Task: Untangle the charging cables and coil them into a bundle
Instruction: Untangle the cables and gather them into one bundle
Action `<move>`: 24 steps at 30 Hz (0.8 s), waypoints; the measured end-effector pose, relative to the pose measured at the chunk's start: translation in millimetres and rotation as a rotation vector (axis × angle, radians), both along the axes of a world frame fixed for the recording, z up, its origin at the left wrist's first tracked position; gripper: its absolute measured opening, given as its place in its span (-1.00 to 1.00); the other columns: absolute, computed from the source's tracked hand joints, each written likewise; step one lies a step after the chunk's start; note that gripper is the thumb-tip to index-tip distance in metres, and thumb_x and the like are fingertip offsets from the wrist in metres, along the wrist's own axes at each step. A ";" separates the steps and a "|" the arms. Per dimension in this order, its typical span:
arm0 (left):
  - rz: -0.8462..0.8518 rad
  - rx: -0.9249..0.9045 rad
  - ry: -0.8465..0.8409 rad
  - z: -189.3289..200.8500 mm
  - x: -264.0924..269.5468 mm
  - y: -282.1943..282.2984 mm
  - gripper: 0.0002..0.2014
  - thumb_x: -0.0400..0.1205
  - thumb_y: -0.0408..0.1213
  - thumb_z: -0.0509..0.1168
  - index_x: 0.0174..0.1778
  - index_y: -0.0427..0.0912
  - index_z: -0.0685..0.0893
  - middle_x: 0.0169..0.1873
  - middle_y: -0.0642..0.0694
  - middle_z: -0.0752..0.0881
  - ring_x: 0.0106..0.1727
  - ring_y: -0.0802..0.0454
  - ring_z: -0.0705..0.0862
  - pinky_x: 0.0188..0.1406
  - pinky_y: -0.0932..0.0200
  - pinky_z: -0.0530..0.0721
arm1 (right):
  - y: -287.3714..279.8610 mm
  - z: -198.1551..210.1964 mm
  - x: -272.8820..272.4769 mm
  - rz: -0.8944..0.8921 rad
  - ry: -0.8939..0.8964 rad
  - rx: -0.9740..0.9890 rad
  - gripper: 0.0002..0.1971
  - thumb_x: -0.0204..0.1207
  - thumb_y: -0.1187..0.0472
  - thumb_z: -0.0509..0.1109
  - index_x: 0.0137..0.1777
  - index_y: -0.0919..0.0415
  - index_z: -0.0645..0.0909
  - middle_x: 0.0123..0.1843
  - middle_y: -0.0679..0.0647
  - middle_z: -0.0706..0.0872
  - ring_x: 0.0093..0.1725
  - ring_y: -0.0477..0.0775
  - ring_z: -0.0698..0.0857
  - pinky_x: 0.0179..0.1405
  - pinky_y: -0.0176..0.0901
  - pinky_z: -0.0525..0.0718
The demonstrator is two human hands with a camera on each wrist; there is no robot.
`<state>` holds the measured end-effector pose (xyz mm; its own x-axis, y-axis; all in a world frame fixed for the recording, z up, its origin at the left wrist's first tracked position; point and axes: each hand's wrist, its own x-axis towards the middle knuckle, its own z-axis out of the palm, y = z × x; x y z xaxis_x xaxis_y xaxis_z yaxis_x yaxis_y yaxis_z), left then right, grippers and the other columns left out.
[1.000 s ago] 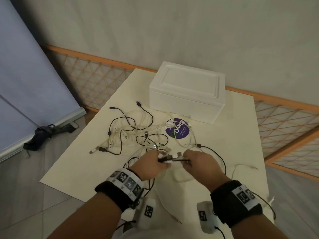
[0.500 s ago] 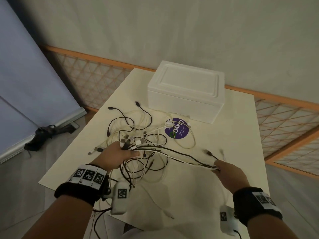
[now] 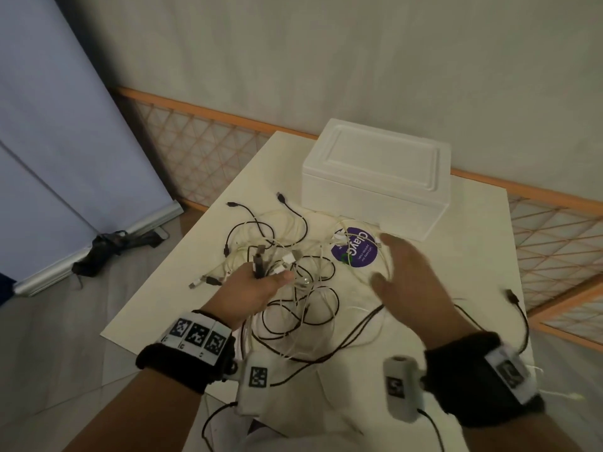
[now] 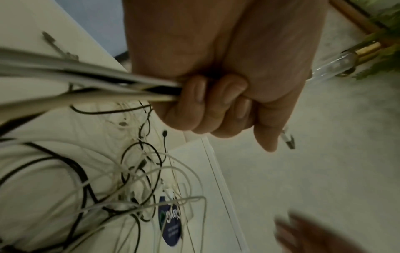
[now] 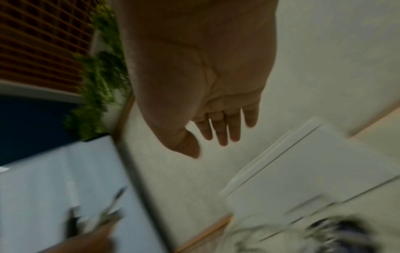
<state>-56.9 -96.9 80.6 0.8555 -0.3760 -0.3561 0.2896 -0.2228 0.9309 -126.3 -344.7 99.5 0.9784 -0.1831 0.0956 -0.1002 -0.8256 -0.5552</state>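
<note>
A tangle of black and white charging cables lies across the cream table. My left hand grips a bunch of cable ends, their plugs sticking up out of the fist. In the left wrist view the fingers curl tightly round the bundled cables. My right hand hovers with fingers spread, holding nothing, above the cables beside the purple sticker. The right wrist view shows its straight fingers, blurred. A black cable trails off to the right.
A white foam box stands at the back of the table. An orange lattice railing runs behind and to the right. A black object lies on the floor at left beside a blue-grey panel.
My right hand has let go of the stretched cables and moved up and left over the tangle, opening. My left hand keeps its grip on the cable ends and has hardly moved.
</note>
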 end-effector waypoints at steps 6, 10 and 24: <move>-0.122 -0.072 -0.008 18.9 -17.5 -10.5 -0.70 0.25 -0.06 0.48 -0.33 -0.20 0.64 -0.59 -0.07 0.52 -0.64 0.19 0.49 -0.51 0.00 0.56 | 116.6 30.5 33.7 0.512 0.113 0.223 -0.41 0.69 -0.03 0.13 0.65 0.13 0.11 0.57 0.06 0.40 0.53 -0.01 0.37 0.45 -0.29 0.27; -0.062 0.009 -0.095 17.9 -14.0 11.4 -0.93 0.71 -0.33 0.20 -0.01 -0.27 0.53 -0.35 -0.13 0.57 -0.44 0.09 0.60 -0.38 0.15 0.63 | 145.5 32.1 46.2 0.566 0.089 0.311 -0.26 0.62 -0.09 0.25 0.68 0.07 -0.01 0.63 0.07 0.28 0.54 -0.04 0.35 0.46 -0.24 0.30; 0.737 -0.639 0.374 -33.6 44.6 149.7 -0.41 0.70 0.10 0.11 -0.66 -0.04 0.24 -0.73 0.05 0.18 -0.77 0.15 0.13 -0.70 0.36 0.07 | 97.4 -48.7 -3.3 0.528 0.556 -0.245 -0.65 0.57 -0.29 0.16 -0.12 -0.02 0.48 -0.19 -0.08 0.51 -0.07 0.02 0.57 -0.19 -0.15 0.39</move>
